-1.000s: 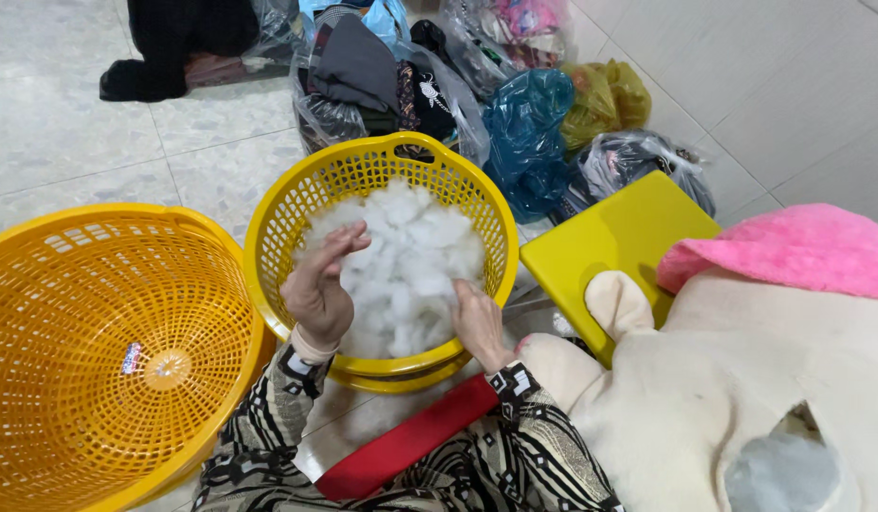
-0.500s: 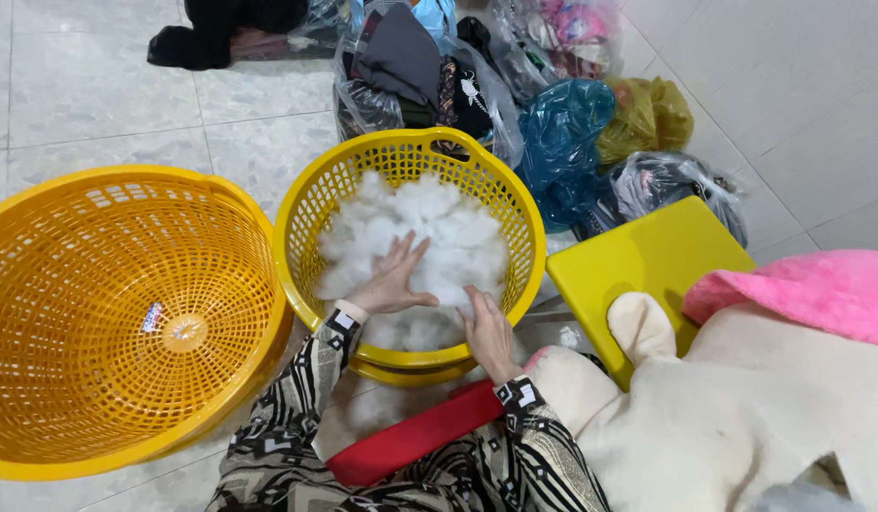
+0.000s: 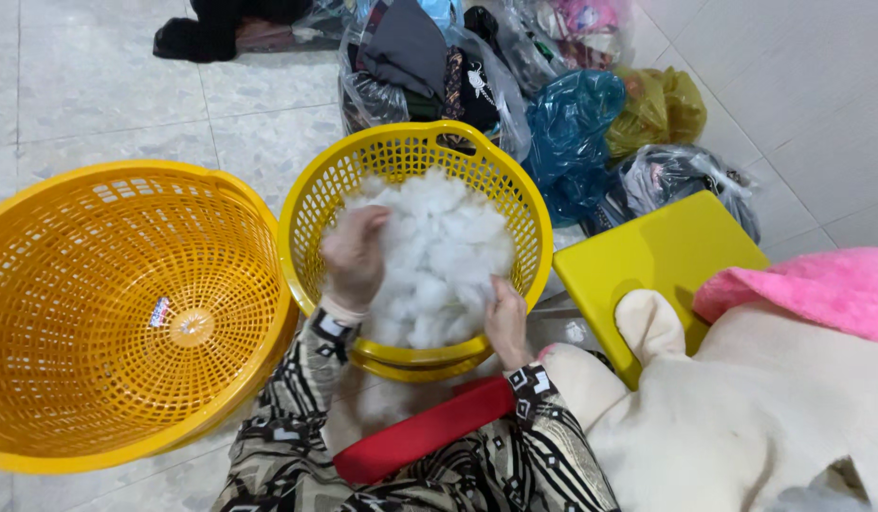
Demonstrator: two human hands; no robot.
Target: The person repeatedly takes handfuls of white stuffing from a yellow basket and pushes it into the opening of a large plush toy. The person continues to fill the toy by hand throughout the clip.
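Large orange perforated plastic basket (image 3: pixel 117 313) far left, tipped on side, nothing visible inside. Left hand (image 3: pixel 352 258) curled, fingers buried in white fluffy fibre stuffing (image 3: pixel 439 251), gripping clump. Stuffing heaped in smaller yellow lattice basket (image 3: pixel 520 204), directly ahead of both hands. Right hand (image 3: pixel 507 322) half-closed at heap's near edge, pinching tuft. Cream plush toy (image 3: pixel 742 417) right, soft, limp.
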